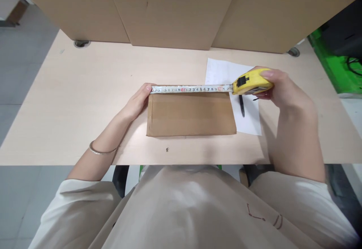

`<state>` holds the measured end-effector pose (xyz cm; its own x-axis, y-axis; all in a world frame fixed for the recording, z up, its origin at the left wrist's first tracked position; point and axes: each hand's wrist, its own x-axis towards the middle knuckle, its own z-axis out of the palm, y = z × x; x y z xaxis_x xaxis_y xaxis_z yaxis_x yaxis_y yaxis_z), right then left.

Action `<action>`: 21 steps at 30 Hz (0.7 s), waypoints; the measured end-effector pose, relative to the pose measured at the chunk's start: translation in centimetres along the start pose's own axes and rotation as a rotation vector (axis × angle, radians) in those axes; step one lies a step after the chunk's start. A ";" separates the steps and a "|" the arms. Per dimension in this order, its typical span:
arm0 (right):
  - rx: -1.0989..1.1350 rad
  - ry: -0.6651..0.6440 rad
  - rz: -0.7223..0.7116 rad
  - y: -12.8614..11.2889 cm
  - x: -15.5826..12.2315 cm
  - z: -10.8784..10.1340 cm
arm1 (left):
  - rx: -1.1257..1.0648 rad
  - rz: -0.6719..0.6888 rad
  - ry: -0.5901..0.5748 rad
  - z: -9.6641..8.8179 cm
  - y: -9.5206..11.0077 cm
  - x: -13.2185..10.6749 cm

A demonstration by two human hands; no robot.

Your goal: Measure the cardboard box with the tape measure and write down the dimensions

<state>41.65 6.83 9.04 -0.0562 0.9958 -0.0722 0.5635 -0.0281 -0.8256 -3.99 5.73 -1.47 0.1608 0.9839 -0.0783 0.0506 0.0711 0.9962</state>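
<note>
From my end, I see the left hand [138,100] resting against the left end of a flat cardboard box [190,114], its fingertips holding the end of the blade [190,89] at the box's far left corner. The blade runs along the box's far edge to the yellow tape measure [252,81], which the right hand [278,87] grips just past the far right corner. Under that hand lies a white sheet of paper [223,72] with a black pen [241,106] on it, beside the box. All sit on a pale wooden desk [85,90]. A thin bracelet [100,150] circles the left wrist.
</note>
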 end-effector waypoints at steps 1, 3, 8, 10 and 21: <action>0.022 -0.028 -0.028 -0.7 -0.3 0.3 | 0.005 0.007 -0.007 -0.1 -0.1 0.0; 0.053 -0.125 -0.072 -2.5 -1.0 1.4 | 0.008 0.024 -0.021 -0.2 -0.2 0.0; -0.080 -0.280 -0.328 -5.9 -1.6 7.1 | 0.006 0.058 -0.108 -1.4 -0.7 0.3; -0.163 -0.270 -0.460 -6.0 -1.5 9.4 | 0.010 0.053 -0.193 -2.1 -0.7 0.4; -0.347 -0.310 -0.680 -4.9 -0.8 13.7 | 0.040 0.048 -0.370 -3.8 -0.8 1.1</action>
<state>27.65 5.00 5.45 -0.6734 0.7149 0.1884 0.5440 0.6517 -0.5285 -7.63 7.39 -2.24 0.5089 0.8595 -0.0475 0.0719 0.0125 0.9973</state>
